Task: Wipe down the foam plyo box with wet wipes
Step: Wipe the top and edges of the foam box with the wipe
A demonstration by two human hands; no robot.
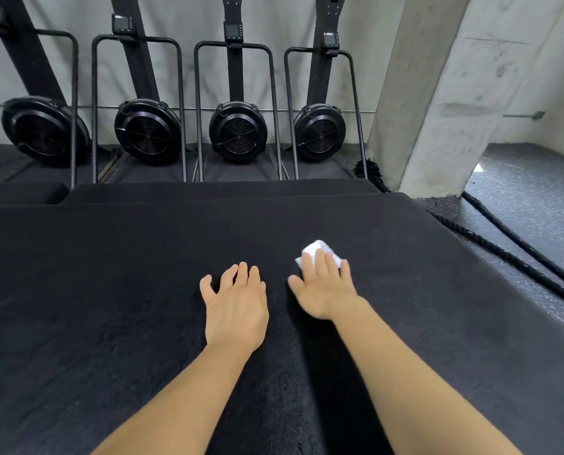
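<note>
fingers of the right hand (pixel 323 290) lie flat, pressing the wet wipe (pixel 318 254) onto the plyo box (pixel 110 290) top for wiping; the left hand (pixel 234 307) rests spread and empty alongside (bracing, probably).

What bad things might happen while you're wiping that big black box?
The wet wipe is only pressed under the straight fingers of the right hand, not pinched, so it might slip out. It is small and the foam plyo box is wide, so patches may get missed. A thick rope lies beside the box's right edge; stepping there could mean a trip.
</note>
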